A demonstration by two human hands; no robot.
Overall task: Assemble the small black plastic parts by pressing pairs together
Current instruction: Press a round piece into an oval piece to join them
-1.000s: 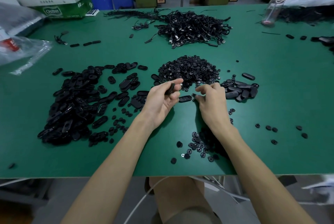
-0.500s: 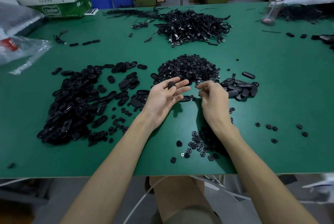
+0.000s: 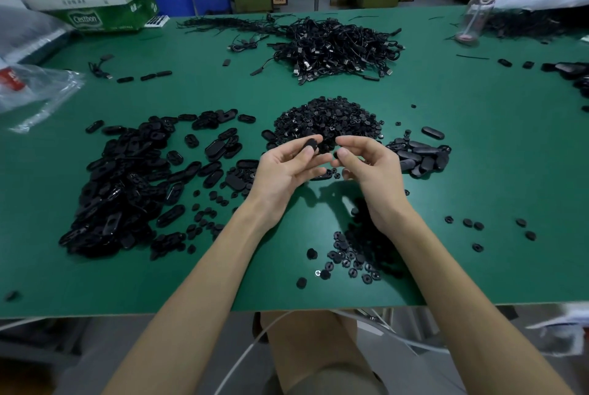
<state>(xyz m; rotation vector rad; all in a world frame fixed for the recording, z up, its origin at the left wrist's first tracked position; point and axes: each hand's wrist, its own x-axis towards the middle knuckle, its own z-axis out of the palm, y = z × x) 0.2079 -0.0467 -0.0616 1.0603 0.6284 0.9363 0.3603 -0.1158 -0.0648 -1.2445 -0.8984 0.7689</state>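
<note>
My left hand (image 3: 288, 168) is raised palm-up over the green table (image 3: 478, 171) and pinches a black oval part (image 3: 310, 144) between thumb and fingers. My right hand (image 3: 369, 165) faces it a few centimetres away, thumb and forefinger pinched on a small black round part (image 3: 338, 154) that is mostly hidden. Behind both hands lies a heap of small round parts (image 3: 331, 117). A large heap of oval parts (image 3: 134, 184) spreads to the left. A smaller pile of oval pieces (image 3: 420, 154) sits right of my right hand.
Loose round parts (image 3: 357, 257) lie near the table's front edge under my right wrist. A tangle of black cables (image 3: 334, 47) sits at the back centre. A green-and-white carton (image 3: 95, 9), plastic bags (image 3: 35, 88) and a bottle (image 3: 478, 9) stand around the far edges.
My right hand has lifted off the table with a small part and turned toward the left. My left hand closed its fingers on the oval part and raised it.
</note>
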